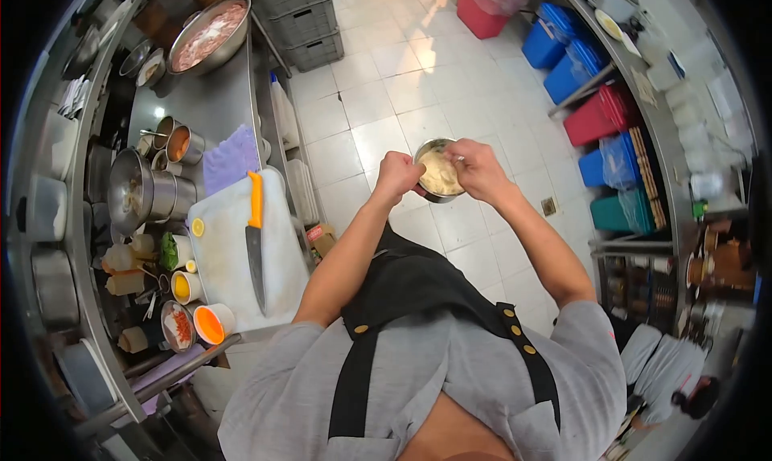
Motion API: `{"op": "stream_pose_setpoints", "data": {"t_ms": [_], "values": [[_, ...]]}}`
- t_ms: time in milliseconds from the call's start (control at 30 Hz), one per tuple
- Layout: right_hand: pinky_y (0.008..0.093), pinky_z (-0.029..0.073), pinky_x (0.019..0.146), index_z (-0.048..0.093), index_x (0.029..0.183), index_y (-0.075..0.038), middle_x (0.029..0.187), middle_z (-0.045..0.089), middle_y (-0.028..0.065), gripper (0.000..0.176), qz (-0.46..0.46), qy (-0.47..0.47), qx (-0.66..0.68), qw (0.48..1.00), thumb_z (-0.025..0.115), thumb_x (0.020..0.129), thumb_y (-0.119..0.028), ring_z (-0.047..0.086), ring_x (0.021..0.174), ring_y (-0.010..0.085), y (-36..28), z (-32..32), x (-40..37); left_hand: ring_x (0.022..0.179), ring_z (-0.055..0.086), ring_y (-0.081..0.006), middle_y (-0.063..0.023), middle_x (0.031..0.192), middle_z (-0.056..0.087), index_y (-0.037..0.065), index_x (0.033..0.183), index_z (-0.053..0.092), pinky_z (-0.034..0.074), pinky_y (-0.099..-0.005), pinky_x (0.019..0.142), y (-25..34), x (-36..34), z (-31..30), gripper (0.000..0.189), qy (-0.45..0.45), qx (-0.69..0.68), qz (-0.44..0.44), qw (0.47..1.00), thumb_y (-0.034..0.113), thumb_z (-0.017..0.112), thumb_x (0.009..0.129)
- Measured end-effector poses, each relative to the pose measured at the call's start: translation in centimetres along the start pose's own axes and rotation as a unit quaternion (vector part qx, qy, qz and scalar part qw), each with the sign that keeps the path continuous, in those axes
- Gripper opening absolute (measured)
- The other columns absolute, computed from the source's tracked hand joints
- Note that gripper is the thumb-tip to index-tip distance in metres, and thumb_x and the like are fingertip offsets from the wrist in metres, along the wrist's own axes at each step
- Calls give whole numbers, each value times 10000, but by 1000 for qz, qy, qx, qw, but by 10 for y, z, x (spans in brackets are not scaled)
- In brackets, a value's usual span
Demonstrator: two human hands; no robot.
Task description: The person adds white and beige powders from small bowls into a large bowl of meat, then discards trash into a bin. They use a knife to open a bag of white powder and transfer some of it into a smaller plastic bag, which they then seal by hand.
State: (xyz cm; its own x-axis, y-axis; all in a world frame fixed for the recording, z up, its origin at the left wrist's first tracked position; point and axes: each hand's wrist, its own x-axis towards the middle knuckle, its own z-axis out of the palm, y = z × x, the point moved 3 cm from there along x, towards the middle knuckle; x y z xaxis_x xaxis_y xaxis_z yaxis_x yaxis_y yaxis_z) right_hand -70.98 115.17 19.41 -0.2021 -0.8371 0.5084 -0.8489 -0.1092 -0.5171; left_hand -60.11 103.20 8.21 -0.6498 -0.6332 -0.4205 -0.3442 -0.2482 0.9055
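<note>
While your left hand (398,176) grips the small round steel bowl (426,146) at its nine-o'clock rim, hold it level; your right hand (480,168), fingers curled into the pale soft mixture (441,174) from three o'clock, should work gently over the white tiled floor (378,99).

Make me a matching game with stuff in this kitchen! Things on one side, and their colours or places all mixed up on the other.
Things:
1. knife
2. cloth
3. small metal bowl
4. big metal bowl

Descriptions:
A. purple, lying on the steel counter
B. at the far end of the counter, full of pinkish food
C. orange handle, lying on the white cutting board
D. gripped by the left hand, right hand touching it, pale food inside

Right pairs: 1-C, 2-A, 3-D, 4-B.
</note>
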Motion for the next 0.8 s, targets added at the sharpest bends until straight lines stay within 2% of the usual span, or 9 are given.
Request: {"op": "stream_pose_setpoints", "data": {"t_ms": [100,267,333,400,500,533,600,667,800], "values": [[382,472,582,575,813,-19,752,578,134,204,-92,-206,55,973,542,647,96,589,687,317,34,33,46,439,601,-220,-46,510,456,41,458,375,458,-333,348,19,58,-27,309,23,-1,8,1000,22,580,688],[369,467,588,573,806,-10,732,567,136,189,-39,-156,45,986,534,661,104,581,685,310,103,65,164,456,620,-224,-35,493,458,54,448,370,414,-308,335,49,169,-96,316,20,-35,41,998,20,582,681],[404,472,588,597,818,-32,752,579,158,178,-41,-171,51,983,554,678,70,563,694,367,113,92,206,463,626,-221,-32,475,452,58,441,366,400,-296,332,75,212,-129,321,39,-30,54,997,17,575,682],[363,471,553,597,821,-9,722,584,141,75,-58,-164,69,982,556,764,18,577,612,295,112,102,247,467,594,-179,-69,528,540,-36,526,531,519,-306,408,92,242,-160,187,50,-37,29,998,-10,550,710],[244,402,449,575,814,32,666,591,66,211,199,29,253,946,481,919,-126,510,505,92,144,117,313,460,584,-169,-70,534,541,-42,538,534,521,-301,422,128,279,-205,177,55,-52,49,996,-6,551,711],[244,402,449,575,814,32,666,591,66,211,192,22,261,946,481,919,-126,510,505,92,151,130,331,460,584,-169,-70,534,541,-42,538,534,521,-301,422,139,288,-220,177,68,-52,49,995,-6,551,711],[210,361,438,565,870,18,662,586,68,220,310,-18,424,851,473,939,-170,487,507,80,175,163,359,460,611,-177,-60,505,533,-8,489,494,479,-289,395,160,302,-250,216,106,-59,60,991,22,577,686],[209,361,441,560,880,15,682,590,79,224,288,-43,424,857,461,945,-175,485,506,85,185,182,401,459,610,-174,-59,504,534,-6,487,493,482,-289,398,173,313,-287,219,144,-75,80,984,22,577,687],[202,359,443,570,894,16,696,604,65,187,113,-44,433,893,475,936,-140,487,512,72,184,219,493,457,607,-167,-61,499,534,-9,494,499,484,-291,403,198,328,-352,209,220,-100,113,964,25,575,686]]}}
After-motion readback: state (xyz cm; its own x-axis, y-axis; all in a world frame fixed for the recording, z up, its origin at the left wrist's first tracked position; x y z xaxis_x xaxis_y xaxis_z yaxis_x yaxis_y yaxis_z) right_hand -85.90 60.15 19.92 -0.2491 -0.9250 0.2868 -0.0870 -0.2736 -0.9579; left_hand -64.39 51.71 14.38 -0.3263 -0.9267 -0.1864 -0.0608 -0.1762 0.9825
